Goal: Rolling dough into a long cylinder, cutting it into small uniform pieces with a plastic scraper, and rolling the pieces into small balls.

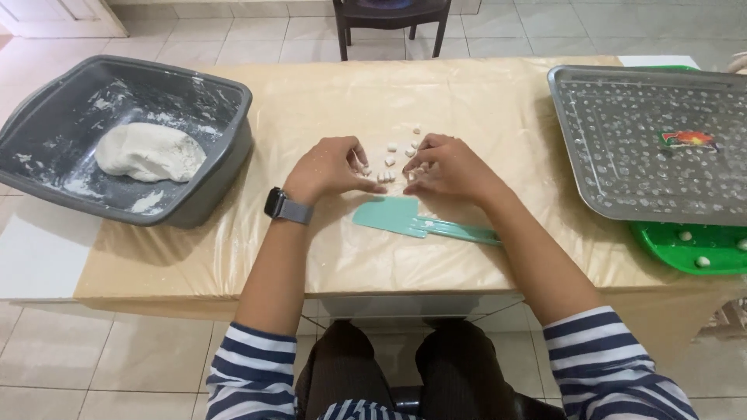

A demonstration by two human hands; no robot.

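My left hand [331, 166] and my right hand [446, 165] rest side by side on the plastic-covered table [482, 109], fingers curled inward. Between and just beyond them lie several small white dough pieces [391, 148]. The fingertips of each hand pinch at dough pieces near the middle. A teal plastic scraper [412, 220] lies flat just in front of my hands. My left wrist wears a dark watch [276, 204].
A grey tub [226, 101] at the left holds a big lump of white dough [149, 152]. A metal tray [591, 187] at the right carries many tiny dough balls, over a green tray [661, 245]. A dark chair [391, 23] stands beyond the table.
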